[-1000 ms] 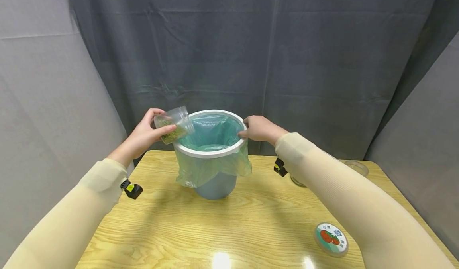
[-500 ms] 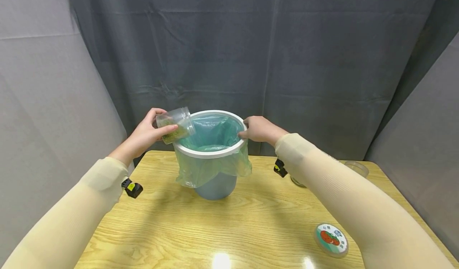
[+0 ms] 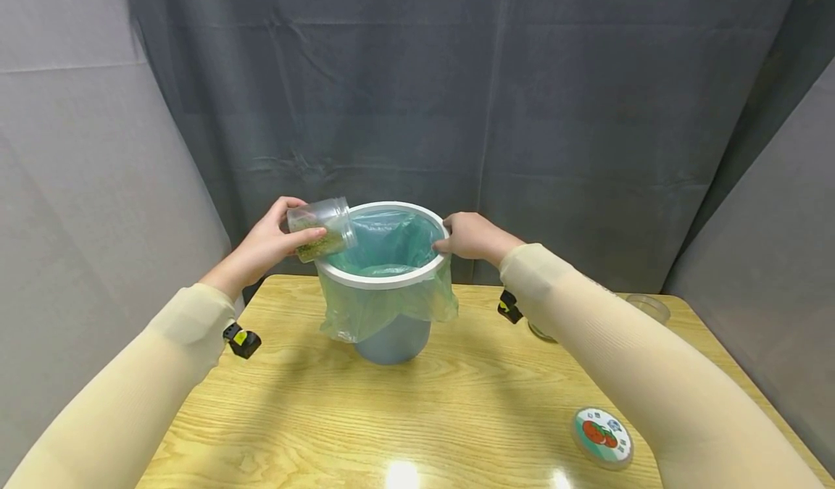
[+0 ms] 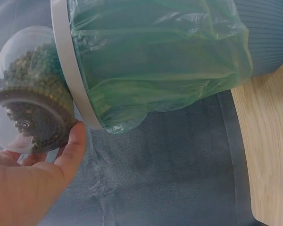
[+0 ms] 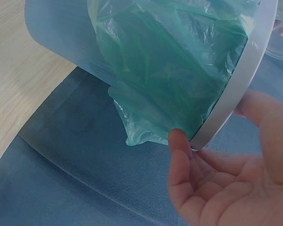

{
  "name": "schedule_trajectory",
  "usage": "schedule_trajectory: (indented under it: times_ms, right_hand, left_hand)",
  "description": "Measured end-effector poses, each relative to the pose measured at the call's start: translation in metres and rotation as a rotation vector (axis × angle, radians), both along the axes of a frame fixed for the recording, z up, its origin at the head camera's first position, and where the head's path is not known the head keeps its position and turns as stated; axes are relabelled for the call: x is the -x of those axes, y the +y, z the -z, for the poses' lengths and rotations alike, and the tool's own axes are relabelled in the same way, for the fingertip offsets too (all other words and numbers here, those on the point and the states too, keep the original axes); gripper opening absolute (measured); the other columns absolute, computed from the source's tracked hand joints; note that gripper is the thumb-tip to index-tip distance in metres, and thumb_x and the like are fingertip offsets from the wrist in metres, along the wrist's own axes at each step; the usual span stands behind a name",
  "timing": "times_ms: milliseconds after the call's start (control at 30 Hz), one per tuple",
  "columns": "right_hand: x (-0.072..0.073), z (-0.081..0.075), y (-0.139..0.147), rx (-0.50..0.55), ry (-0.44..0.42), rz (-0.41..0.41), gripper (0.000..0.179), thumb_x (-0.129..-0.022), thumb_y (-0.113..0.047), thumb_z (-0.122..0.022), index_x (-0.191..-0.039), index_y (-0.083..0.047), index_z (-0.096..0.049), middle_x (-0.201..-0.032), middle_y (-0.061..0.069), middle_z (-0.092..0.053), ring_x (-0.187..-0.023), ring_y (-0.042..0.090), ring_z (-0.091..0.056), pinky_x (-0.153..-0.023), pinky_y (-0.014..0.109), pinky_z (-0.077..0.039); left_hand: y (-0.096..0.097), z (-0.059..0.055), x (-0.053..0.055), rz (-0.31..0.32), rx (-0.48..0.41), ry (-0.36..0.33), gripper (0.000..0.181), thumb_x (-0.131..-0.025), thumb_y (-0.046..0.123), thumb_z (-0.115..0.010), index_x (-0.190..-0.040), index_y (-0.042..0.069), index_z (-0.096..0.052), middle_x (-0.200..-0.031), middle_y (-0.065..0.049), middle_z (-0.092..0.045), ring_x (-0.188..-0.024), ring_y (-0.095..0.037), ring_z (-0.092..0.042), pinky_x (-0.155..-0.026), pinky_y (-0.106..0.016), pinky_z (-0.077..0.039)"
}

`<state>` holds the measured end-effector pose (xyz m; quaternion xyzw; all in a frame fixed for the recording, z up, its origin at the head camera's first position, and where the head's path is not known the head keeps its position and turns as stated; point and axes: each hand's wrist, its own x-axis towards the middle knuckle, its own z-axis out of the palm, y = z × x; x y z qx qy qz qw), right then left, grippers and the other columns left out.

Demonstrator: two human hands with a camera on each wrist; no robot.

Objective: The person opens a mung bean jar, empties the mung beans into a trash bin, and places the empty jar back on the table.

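Observation:
My left hand [image 3: 261,243] grips a clear plastic jar [image 3: 317,216] partly filled with small green beans [image 4: 35,70]. The jar is tilted onto its side, its open mouth over the left part of the rim of a blue-grey trash bin [image 3: 394,340]. My right hand [image 3: 475,235] holds the right side of the bin's white rim [image 3: 383,282], thumb and fingers around it. A green plastic bag [image 3: 385,304] lines the bin and hangs over the rim. In the left wrist view, beans lie along the jar's lower wall and base. The bin's bottom inside is hidden.
A round lid [image 3: 603,437] with a tomato picture lies at the right front of the wooden table [image 3: 391,416]. Behind my right arm, a clear round container [image 3: 650,305] and another round item [image 3: 540,331] are partly hidden. Grey curtains [image 3: 352,112] stand around the table.
My left hand and the jar have shifted slightly to the right, and the jar has tipped a little closer to level. The right hand stays on the rim.

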<state>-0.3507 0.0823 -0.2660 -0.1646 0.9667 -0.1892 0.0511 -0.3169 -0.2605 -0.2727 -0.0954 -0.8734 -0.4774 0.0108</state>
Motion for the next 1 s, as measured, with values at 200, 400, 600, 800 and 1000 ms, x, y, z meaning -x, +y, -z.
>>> schedule_trajectory:
  times_ms: [200,400,600,800,1000]
  right_hand:
    - [-0.001,0.000,0.004,0.005,0.004,0.011,0.049,-0.098,-0.027,-0.067,-0.133,0.007,-0.061,-0.129,0.022,-0.068,-0.111,0.031,-0.064,-0.102,0.046,-0.051]
    - [0.001,0.003,0.004,0.016,0.002,0.023,0.048,-0.098,-0.026,-0.067,-0.133,0.006,-0.062,-0.129,0.020,-0.068,-0.110,0.030,-0.064,-0.101,0.045,-0.052]
    - [0.001,0.007,-0.004,0.031,-0.008,0.015,0.048,-0.098,-0.026,-0.067,-0.135,0.004,-0.062,-0.132,0.019,-0.067,-0.117,0.031,-0.064,-0.104,0.045,-0.051]
    - [0.003,0.007,-0.010,0.017,-0.001,0.002,0.049,-0.099,-0.027,-0.067,-0.135,0.005,-0.061,-0.133,0.020,-0.067,-0.120,0.031,-0.064,-0.105,0.044,-0.050]
    - [0.005,0.007,-0.012,0.014,0.001,0.007,0.049,-0.099,-0.027,-0.067,-0.135,0.005,-0.061,-0.133,0.019,-0.066,-0.121,0.031,-0.064,-0.107,0.044,-0.049]
  left_hand:
    - [0.003,0.000,0.004,0.018,0.013,0.008,0.078,-0.095,0.043,-0.073,-0.153,0.012,-0.031,-0.146,-0.019,-0.044,-0.127,-0.033,-0.051,-0.097,-0.047,-0.049]
    - [0.004,0.001,0.004,0.034,0.003,0.004,0.078,-0.095,0.041,-0.073,-0.154,0.012,-0.030,-0.147,-0.019,-0.044,-0.128,-0.033,-0.050,-0.097,-0.046,-0.049]
    - [-0.004,0.003,0.002,0.024,0.020,0.003,0.079,-0.096,0.042,-0.072,-0.154,0.011,-0.030,-0.147,-0.020,-0.044,-0.128,-0.033,-0.050,-0.097,-0.047,-0.049]
    - [-0.010,0.007,0.002,0.022,0.030,0.008,0.078,-0.096,0.043,-0.072,-0.154,0.010,-0.030,-0.147,-0.021,-0.043,-0.131,-0.035,-0.049,-0.100,-0.050,-0.049]
    - [-0.012,0.004,0.004,0.033,0.046,0.014,0.077,-0.096,0.044,-0.072,-0.152,0.010,-0.031,-0.145,-0.021,-0.045,-0.128,-0.035,-0.051,-0.097,-0.047,-0.050]
